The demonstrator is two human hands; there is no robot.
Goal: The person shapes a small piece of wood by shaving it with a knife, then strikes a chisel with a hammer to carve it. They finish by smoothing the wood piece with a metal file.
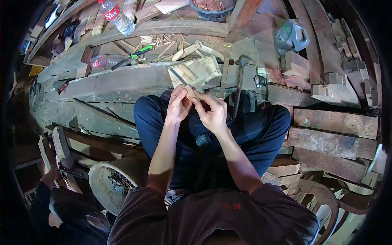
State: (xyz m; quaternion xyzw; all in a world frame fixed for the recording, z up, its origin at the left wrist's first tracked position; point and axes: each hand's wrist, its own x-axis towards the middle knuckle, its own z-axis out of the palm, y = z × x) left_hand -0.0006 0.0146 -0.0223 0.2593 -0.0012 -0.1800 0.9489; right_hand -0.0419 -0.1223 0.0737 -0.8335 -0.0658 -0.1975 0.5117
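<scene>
Both my hands meet above my lap, in front of the crossed legs. My left hand (pixel 178 102) pinches a small pale piece of wood (pixel 189 92) between thumb and fingers. From the other side, my right hand (pixel 211 110) has its fingertips closed on the same piece. Just beyond them lies a worn cream-coloured tray (pixel 212 66) with a dark narrow strip (pixel 177 76) across its left part. A metal bar clamp (pixel 239 87) stands to the right of my right hand.
A green-and-black handled tool (pixel 141 52) lies near wood offcuts (pixel 163 43). Bottles (pixel 116 18) and a grey jug (pixel 290 37) stand farther off. A bucket (pixel 98 179) with nails sits at lower left, beside another person's hand (pixel 50 178). Planks (pixel 332 143) are stacked right.
</scene>
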